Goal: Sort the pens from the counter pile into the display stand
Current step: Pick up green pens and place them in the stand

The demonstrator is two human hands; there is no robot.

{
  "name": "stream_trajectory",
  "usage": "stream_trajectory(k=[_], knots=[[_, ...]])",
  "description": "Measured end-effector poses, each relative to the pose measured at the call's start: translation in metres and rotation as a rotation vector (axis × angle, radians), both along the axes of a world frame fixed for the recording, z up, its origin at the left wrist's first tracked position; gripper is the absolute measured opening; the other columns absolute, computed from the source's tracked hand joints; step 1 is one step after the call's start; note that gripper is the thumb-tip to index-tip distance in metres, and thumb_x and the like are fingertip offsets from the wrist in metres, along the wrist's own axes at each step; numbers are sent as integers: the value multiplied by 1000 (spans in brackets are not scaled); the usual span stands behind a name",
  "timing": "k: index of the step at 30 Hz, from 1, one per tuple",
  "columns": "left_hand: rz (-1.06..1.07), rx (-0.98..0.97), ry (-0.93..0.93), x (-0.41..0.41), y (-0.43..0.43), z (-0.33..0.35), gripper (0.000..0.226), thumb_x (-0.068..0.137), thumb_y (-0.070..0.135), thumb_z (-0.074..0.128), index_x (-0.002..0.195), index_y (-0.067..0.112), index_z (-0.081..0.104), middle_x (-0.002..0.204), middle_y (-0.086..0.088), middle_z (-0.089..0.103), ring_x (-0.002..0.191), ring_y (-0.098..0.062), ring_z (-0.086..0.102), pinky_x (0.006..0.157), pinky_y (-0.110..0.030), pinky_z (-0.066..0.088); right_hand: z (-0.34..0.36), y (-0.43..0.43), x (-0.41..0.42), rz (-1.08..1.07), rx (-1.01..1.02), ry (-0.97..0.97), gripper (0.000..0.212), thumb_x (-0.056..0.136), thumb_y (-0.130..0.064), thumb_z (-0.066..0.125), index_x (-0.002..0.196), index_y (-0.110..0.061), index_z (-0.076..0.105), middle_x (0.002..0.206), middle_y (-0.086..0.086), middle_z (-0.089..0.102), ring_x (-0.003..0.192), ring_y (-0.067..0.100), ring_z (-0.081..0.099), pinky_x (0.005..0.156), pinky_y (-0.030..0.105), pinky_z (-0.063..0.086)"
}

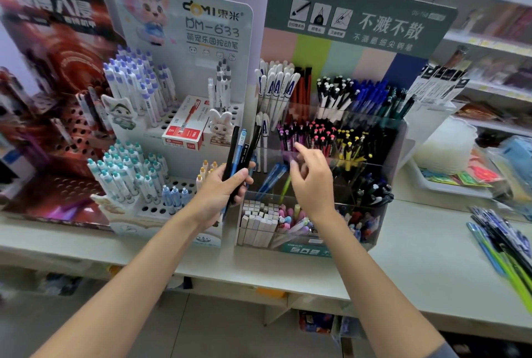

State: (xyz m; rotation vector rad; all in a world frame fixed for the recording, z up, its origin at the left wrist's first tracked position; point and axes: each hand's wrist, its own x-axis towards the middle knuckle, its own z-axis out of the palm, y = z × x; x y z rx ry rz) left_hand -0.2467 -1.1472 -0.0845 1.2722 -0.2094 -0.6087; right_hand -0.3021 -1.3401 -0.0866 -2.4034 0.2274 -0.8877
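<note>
In front of the display stand (399, 139), the left hand (223, 188) grips a bundle of pens (237, 150), long axes near upright. The right hand (312, 178), empty and loosely spread, hovers just right of them; the counter pile (501, 245) lies well apart, far right.

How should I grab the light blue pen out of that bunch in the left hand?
Probably pinch the blue pen high up, above the left hand, reaching in from the right with the empty right hand. It stands nearly upright with its top free; black pens flank it, so pinch front and back.
</note>
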Motion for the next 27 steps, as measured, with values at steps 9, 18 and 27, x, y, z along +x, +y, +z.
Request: stream_trajectory(k=[9, 18, 27], knots=[[-140, 6, -45, -4, -9, 10, 19, 102, 18, 49, 114, 8, 60, 83, -3, 66, 63, -8, 52, 55, -20, 44, 55, 36, 25, 322, 550, 139, 42, 90, -17, 70, 129, -22, 54, 100, -1, 65, 86, 16, 66, 74, 30, 59], [-212, 22, -80, 1, -1, 8, 19, 100, 15, 52, 113, 9, 64, 76, -2, 58, 63, -9, 50, 55, -20, 42, 66, 26, 30, 385, 645, 266, 21, 84, -11, 75, 104, -12, 66, 94, 3, 68, 87, 14, 65, 88, 38, 54], [-232, 36, -81, 6, 3, 5, 26, 100, 13, 52, 121, -1, 59, 81, -5, 58, 63, -8, 47, 54, -18, 39, 67, 23, 29, 261, 778, 135, 17, 88, -12, 70, 99, -19, 60, 98, 4, 70, 89, 19, 67, 71, 32, 55]])
